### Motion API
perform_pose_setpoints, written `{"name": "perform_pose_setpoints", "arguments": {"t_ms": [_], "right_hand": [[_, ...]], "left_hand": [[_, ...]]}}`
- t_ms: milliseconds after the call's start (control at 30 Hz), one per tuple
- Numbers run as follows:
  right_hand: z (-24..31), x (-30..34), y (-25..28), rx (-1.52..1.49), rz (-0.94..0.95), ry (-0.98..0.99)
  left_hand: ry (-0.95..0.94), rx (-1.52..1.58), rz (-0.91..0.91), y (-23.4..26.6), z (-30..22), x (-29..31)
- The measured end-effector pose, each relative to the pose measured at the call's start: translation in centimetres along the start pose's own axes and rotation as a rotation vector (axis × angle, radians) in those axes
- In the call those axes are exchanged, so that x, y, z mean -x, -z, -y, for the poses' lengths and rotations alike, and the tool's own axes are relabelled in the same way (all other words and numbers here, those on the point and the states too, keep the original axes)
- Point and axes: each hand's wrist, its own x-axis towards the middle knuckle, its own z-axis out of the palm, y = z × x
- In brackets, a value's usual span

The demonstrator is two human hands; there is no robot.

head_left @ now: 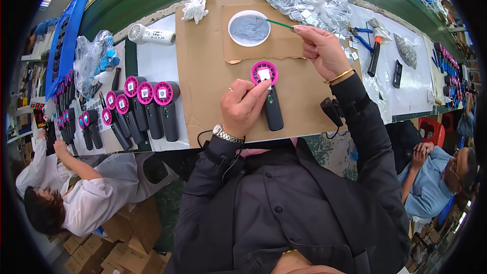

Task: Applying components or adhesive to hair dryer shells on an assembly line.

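Note:
A handheld fan (273, 109) with a pink round head and a dark handle lies on the cardboard in front of me. On its head sits a small white square piece (264, 74). My left hand (242, 105) is closed, its thumb and index finger pinched at the lower edge of that square. Raised to the right, my right hand (324, 53) pinches a thin green stick (280, 24). The stick's far tip reaches the rim of a round white dish (232, 36) that holds grey paste (249, 27).
Several pink-headed fans (163, 94) stand at the left, beside a white fan (152, 35). A crumpled white glove (195, 8) lies at the back. Right of the cardboard (208, 71) are a bag of small squares (304, 0), pliers (361, 35) and a hammer (375, 56). People sit on both sides.

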Motion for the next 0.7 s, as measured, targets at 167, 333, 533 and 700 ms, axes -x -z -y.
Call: {"name": "perform_pose_setpoints", "arguments": {"t_ms": [167,333,533,700], "right_hand": [[-0.4,-0.4,0.4,-0.008,-0.002,0.007],[-1.2,-0.8,0.5,0.203,-0.075,0.065],[-2.2,-3.5,0.2,0.888,-0.082,0.499],[-2.7,-3.8,5.0,0.848,-0.23,0.438]], "left_hand": [[-0.006,-0.002,0.011,-0.2,0.0,0.1],[-0.01,-0.004,0.019,-0.3,0.1,-0.2],[-0.016,-0.059,-0.011,0.4,0.6,0.6],[-0.084,0.062,-0.043,-0.7,0.1,0.0]]}}
